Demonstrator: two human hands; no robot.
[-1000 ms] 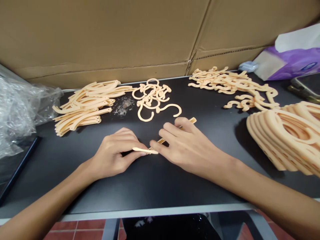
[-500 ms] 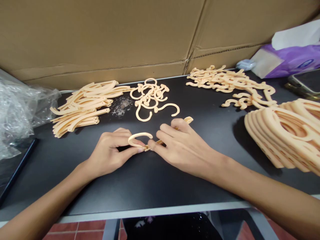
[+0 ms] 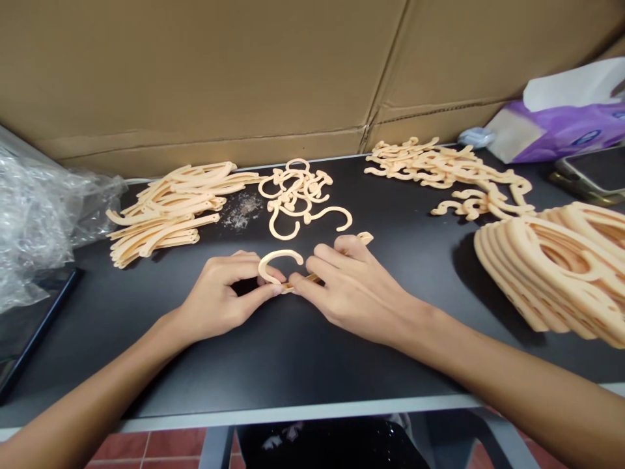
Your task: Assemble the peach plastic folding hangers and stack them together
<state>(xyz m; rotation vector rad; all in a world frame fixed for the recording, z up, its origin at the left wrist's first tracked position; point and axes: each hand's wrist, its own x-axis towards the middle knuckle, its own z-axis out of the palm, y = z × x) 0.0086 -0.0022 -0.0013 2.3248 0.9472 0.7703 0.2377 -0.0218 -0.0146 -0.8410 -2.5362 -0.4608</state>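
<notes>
My left hand (image 3: 234, 290) pinches the base of a cream plastic hanger hook (image 3: 279, 256) between thumb and fingers. The hook's curve rises above the fingertips, its open end toward my right hand. My right hand (image 3: 349, 280) is wrapped round a long cream hanger arm (image 3: 364, 238), whose far end sticks out past the knuckles. Hook base and near end of the arm meet between my fingertips; the fingers hide whether they are joined. Just beyond my hands lies a pile of loose hooks (image 3: 295, 189).
Hanger arms (image 3: 168, 208) are heaped at left, beside clear plastic wrap (image 3: 39, 221). Small curved pieces (image 3: 439, 166) lie at back right, stacked larger hanger parts (image 3: 551, 267) at right. A purple tissue pack (image 3: 561, 127), a phone (image 3: 593, 170) and a cardboard wall (image 3: 219, 71) border the black table.
The hook has tilted more upright in my left fingers, over the end of the arm. My right hand keeps its grip. The whole view has shifted slightly.
</notes>
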